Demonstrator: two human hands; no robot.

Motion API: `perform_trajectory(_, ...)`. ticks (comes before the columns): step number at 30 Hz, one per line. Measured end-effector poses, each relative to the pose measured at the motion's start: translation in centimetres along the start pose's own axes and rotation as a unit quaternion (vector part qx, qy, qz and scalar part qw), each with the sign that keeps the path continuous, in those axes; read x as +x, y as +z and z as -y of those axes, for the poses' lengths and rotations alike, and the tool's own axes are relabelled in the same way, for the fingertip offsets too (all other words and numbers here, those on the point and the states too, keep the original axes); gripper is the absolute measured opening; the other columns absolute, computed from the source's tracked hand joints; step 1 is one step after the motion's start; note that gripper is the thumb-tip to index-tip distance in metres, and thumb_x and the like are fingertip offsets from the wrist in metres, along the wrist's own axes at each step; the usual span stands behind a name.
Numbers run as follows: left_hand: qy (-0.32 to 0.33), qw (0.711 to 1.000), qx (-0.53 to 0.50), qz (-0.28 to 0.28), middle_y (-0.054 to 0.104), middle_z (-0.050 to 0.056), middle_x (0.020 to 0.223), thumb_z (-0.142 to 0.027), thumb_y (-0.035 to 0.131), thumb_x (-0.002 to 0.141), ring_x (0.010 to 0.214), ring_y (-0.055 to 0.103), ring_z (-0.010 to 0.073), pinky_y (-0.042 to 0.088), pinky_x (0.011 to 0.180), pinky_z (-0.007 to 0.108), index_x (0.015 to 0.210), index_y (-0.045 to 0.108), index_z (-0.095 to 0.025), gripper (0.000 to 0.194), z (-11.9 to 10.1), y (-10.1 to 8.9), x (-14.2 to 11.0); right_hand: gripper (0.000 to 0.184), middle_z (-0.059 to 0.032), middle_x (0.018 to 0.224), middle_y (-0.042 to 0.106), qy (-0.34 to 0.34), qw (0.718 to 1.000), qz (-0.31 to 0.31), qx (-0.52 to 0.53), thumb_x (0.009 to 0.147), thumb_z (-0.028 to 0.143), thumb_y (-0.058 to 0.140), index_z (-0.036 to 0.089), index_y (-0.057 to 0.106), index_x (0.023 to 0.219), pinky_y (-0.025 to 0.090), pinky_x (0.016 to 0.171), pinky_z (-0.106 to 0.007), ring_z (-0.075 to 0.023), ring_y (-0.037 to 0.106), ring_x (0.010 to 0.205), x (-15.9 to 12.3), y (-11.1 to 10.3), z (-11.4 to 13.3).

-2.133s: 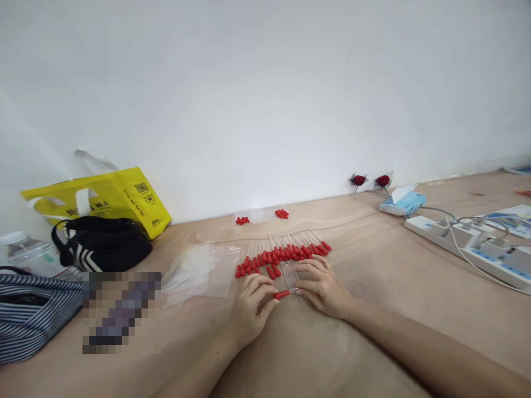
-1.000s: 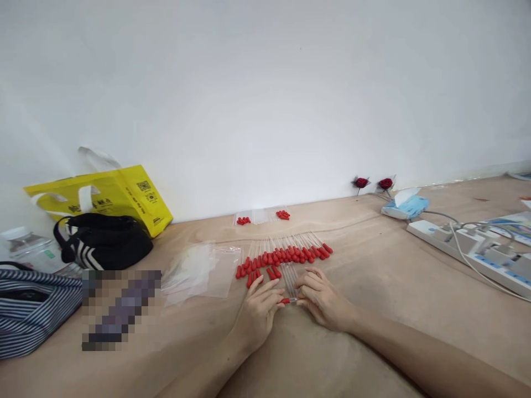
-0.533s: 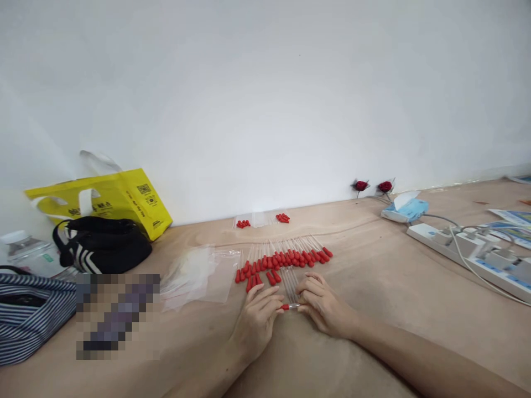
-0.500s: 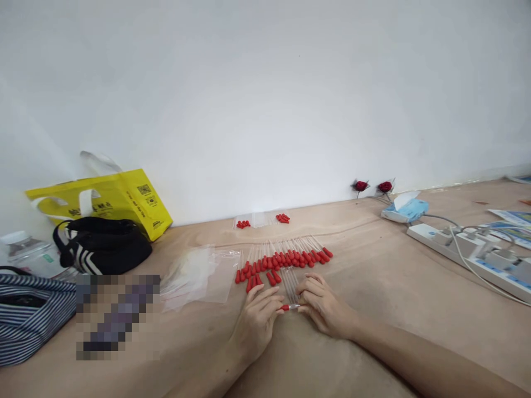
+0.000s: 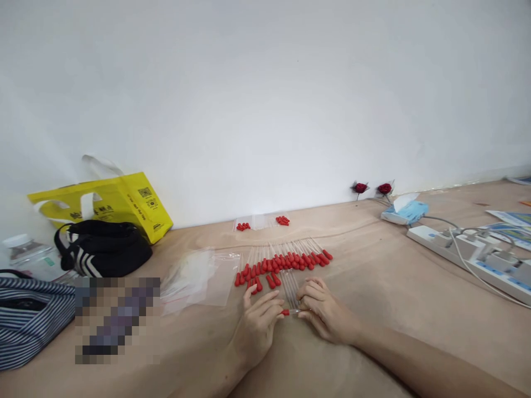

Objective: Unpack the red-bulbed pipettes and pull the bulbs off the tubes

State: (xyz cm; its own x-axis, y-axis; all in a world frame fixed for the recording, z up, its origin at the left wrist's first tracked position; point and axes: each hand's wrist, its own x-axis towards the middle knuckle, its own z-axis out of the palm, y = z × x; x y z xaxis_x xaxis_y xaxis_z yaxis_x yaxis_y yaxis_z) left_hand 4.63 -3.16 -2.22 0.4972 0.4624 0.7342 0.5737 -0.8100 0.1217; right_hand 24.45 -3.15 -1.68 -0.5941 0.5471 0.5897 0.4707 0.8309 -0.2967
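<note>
My left hand (image 5: 256, 325) and my right hand (image 5: 323, 312) meet low on the tan table (image 5: 385, 287). Between their fingertips lies a thin clear dropper tube with a red rubber bulb (image 5: 286, 312). The left fingers pinch the red bulb end, and the right fingers pinch the clear tube end. Just beyond the hands, a row of several finished red-bulbed droppers (image 5: 286, 260) is fanned out. A few loose red bulbs (image 5: 271, 280) and bare clear tubes (image 5: 292, 290) lie between that row and my hands.
Clear plastic bags (image 5: 199, 276) lie left of the droppers. Two small packets of red bulbs (image 5: 262, 222) sit by the wall. A yellow bag (image 5: 105, 202), a black bag (image 5: 103, 249) and a striped bag (image 5: 31, 320) stand at the left. Power strips with cables (image 5: 473, 251) and a tissue pack (image 5: 404, 211) are at the right.
Both hands have drawn slightly toward me with the dropper. Less of the red bulb shows between the left fingers than two seconds ago.
</note>
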Motion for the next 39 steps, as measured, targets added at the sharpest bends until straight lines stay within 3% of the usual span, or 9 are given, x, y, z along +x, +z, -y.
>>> perform_trajectory(5, 0.008, 1.0, 0.022, 0.015, 0.069, 0.001, 0.081, -0.009, 0.04, 0.082, 0.086, 0.063, 0.0169, 0.031, 0.094, 0.043, 0.079, 0.057, -0.021, 0.02, 0.9, -1.3, 0.1, 0.013, -0.0036, 0.082, 0.054, 0.013, 1.0, -0.01, 0.013, 0.085, 0.019, 0.038, 0.019, 0.046, 0.075, 0.035, 0.083, -0.038, -0.0153, 0.048, 0.079, -0.5, -0.3, -0.5)
perform_trajectory(11, -0.047, 0.999, 0.023, -0.011, 0.061, 0.005, 0.086, -0.016, 0.045, 0.083, 0.078, 0.059, 0.0132, 0.048, 0.069, 0.025, 0.093, 0.058, -0.02, 0.017, 2.4, -2.5, -0.4, 0.017, -0.0041, 0.077, 0.057, 0.117, 0.989, -0.094, -0.003, 0.087, 0.025, 0.039, 0.02, 0.054, 0.081, 0.041, 0.067, -0.03, -0.0149, 0.052, 0.071, -1.6, -0.9, -1.9)
perform_trajectory(16, -0.136, 0.989, 0.041, -0.04, 0.05, 0.005, 0.086, -0.017, 0.039, 0.085, 0.077, 0.055, 0.0124, 0.048, 0.069, 0.024, 0.108, 0.055, -0.019, 0.029, 2.6, -1.9, -0.4, 0.023, -0.0042, 0.075, 0.054, 0.165, 0.977, -0.136, -0.003, 0.086, 0.02, 0.036, 0.019, 0.057, 0.095, 0.044, 0.062, -0.025, -0.0132, 0.053, 0.066, -1.3, -0.1, -2.4)
perform_trajectory(20, -0.18, 0.983, 0.031, -0.026, 0.051, 0.005, 0.086, -0.02, 0.036, 0.085, 0.075, 0.055, 0.0129, 0.048, 0.068, 0.025, 0.11, 0.053, -0.018, 0.031, 2.8, -1.7, 0.3, 0.028, -0.0055, 0.077, 0.053, 0.172, 0.974, -0.148, -0.018, 0.083, 0.014, 0.034, 0.018, 0.054, 0.102, 0.045, 0.064, -0.027, -0.0144, 0.053, 0.069, -0.9, 0.5, -2.7)
perform_trajectory(28, -0.205, 0.976, 0.079, 0.001, 0.057, 0.001, 0.071, -0.025, 0.051, 0.075, 0.07, 0.055, 0.0174, 0.046, 0.067, 0.032, 0.088, 0.054, -0.019, 0.014, 4.0, -0.4, 1.4, 0.013, -0.003, 0.069, 0.053, 0.195, 0.97, -0.14, -0.045, 0.08, 0.015, 0.038, 0.017, 0.051, 0.08, 0.037, 0.057, -0.024, -0.0134, 0.049, 0.061, -0.1, 1.5, -2.8)
perform_trajectory(33, -0.233, 0.967, 0.103, 0.018, 0.061, 0.003, 0.08, -0.028, 0.056, 0.072, 0.08, 0.054, 0.0208, 0.043, 0.072, 0.034, 0.081, 0.056, -0.019, 0.012, 4.3, -0.4, 1.9, 0.014, -0.0002, 0.063, 0.056, 0.202, 0.963, -0.11, -0.139, 0.08, 0.019, 0.042, 0.017, 0.055, 0.075, 0.026, 0.06, -0.027, -0.0123, 0.048, 0.057, 0.3, 1.4, -2.5)
perform_trajectory(36, -0.269, 0.955, 0.12, 0.024, 0.061, 0.004, 0.081, -0.03, 0.052, 0.076, 0.081, 0.053, 0.0214, 0.041, 0.074, 0.035, 0.081, 0.058, -0.02, 0.013, 4.3, -0.8, 2.4, 0.014, 0.0018, 0.061, 0.058, 0.223, 0.959, -0.106, -0.14, 0.079, 0.018, 0.043, 0.019, 0.057, 0.077, 0.022, 0.061, -0.028, -0.0108, 0.049, 0.055, 0.5, 1.2, -2.2)
perform_trajectory(39, -0.314, 0.934, 0.154, 0.069, 0.06, 0.004, 0.084, -0.031, 0.051, 0.075, 0.085, 0.051, 0.0232, 0.038, 0.074, 0.036, 0.078, 0.061, -0.021, 0.014, 4.4, -1.0, 3.6, 0.014, 0.0024, 0.064, 0.061, 0.239, 0.958, -0.099, -0.125, 0.078, 0.018, 0.045, 0.02, 0.059, 0.08, 0.02, 0.062, -0.028, -0.0105, 0.051, 0.058, 0.8, 1.1, -1.8)
